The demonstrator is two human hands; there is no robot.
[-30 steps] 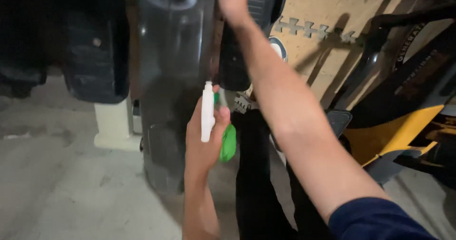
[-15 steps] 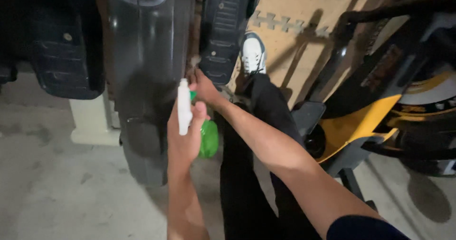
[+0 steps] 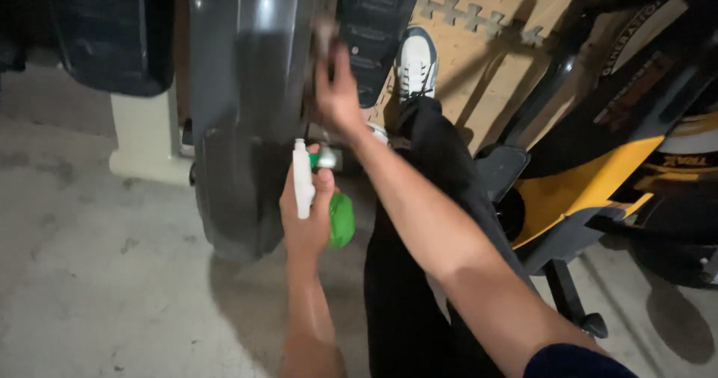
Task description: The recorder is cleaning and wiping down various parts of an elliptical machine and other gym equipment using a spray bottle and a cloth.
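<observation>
Left hand (image 3: 305, 225) clamped around green plastic spray bottle with white trigger head (image 3: 331, 212), held upright just beside dark grey curved plastic housing (image 3: 247, 116). Right hand (image 3: 336, 94) pressing small grey cloth (image 3: 324, 32) against housing edge, fingers closed on it. Likely risk: spray landing on right forearm, or cloth slipping into gap by black ribbed pedal (image 3: 374, 26).

We have one view only, from the head, looking steeply down and forward, close over the concrete floor (image 3: 112, 296).
</observation>
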